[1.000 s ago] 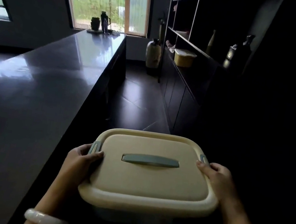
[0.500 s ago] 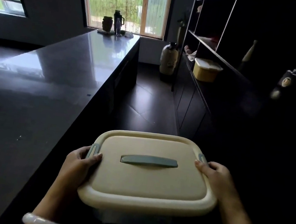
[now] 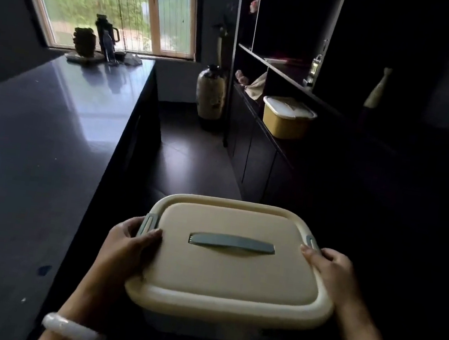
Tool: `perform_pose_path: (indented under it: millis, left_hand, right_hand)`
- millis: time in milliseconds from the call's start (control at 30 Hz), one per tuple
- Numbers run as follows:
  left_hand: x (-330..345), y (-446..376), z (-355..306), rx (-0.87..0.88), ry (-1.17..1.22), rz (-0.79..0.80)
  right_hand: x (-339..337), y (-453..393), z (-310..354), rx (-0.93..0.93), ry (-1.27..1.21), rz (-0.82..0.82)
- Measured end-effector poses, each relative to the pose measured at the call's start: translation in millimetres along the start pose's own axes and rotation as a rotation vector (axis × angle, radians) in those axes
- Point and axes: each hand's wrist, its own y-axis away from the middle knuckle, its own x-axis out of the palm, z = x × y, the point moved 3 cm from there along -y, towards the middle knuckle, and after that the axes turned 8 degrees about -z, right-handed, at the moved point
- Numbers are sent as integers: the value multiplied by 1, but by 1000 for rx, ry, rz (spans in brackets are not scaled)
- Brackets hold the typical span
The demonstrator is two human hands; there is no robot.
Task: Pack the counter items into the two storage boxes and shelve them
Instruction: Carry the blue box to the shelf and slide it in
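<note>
Between the dark worktop (image 3: 35, 145) and the shelving, a cream storage box (image 3: 231, 259) with its lid closed is carried at waist height. The left hand (image 3: 125, 245) and right hand (image 3: 329, 272) each grip a side at the grey latches, fingers (image 3: 149, 235) curled over the rim and clamped on the box. Compared with a second ago, the view has swung right and the yellow box (image 3: 286, 118) already on the shelf (image 3: 291, 155) looks much closer. That suggests packing is finished and this second box is on its way to sit beside the first.
</note>
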Motion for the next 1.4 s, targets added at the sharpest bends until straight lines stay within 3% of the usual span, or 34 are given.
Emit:
perform_pose_path:
  millis: [433,667,1067,1400]
  left_hand:
    - [132,-292,-23,30,-11,42]
    - [196,-423,-27,33,-59,127]
    - [385,-668,-41,85,-208,562]
    - [543,-686,-46,117,-272,925]
  right_hand:
    - [122,-285,59,-9,-72,-37]
    - [159,-390,65,27,-65,-127]
    - [194,-524,50,189,-70,-599]
    - [147,-539,31,323,80,-950]
